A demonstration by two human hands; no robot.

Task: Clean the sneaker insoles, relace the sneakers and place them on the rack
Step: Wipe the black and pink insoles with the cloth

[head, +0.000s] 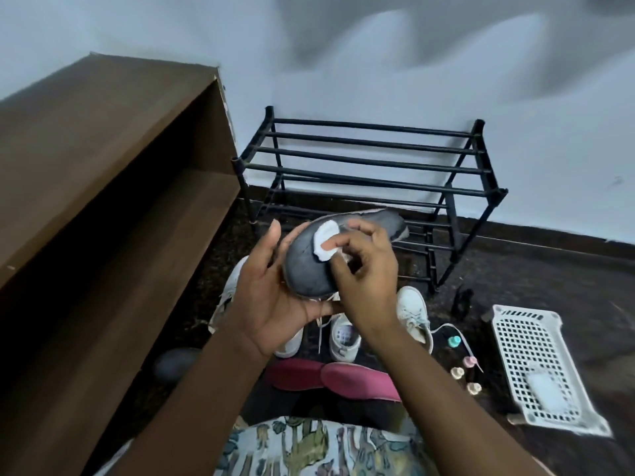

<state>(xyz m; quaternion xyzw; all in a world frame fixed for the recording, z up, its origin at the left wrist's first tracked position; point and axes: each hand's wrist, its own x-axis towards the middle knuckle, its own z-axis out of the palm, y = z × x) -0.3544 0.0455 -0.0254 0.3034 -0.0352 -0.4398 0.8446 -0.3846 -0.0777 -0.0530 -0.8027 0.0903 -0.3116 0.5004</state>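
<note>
**Head view.** A brown cabinet (103, 166) filled the 9 o'clock side. The black rack (371, 159) stood at 12 o'clock against the wall, with no sneaker yet on it. A white basket (536, 365) lay on the floor at 4 o'clock.

White sneakers (414, 314) sat on the floor at 6 o'clock of the hands, with a loose lace (446, 326) trailing toward 3 o'clock. A pair of pink insoles (357, 377) lay just nearer the person.

The grey insole (309, 266) was held up at centre, in front of the rack. The left hand (271, 297) cupped its near end, grip closed under the edge and thumb raised at 11 o'clock. The right hand (364, 269) pinched a small white pad (324, 240) and pressed it on the insole's upper face. Small bottles (455, 341) stood at 4 o'clock, between sneakers and basket.

**Step in hand, by judgement:** cleaning the insoles, early in the task. The next move likely called for wiping toward the far end at 1 o'clock, the left grip steadying the flexible insole against the pad's pressure. Relacing and racking were not yet done.
</note>
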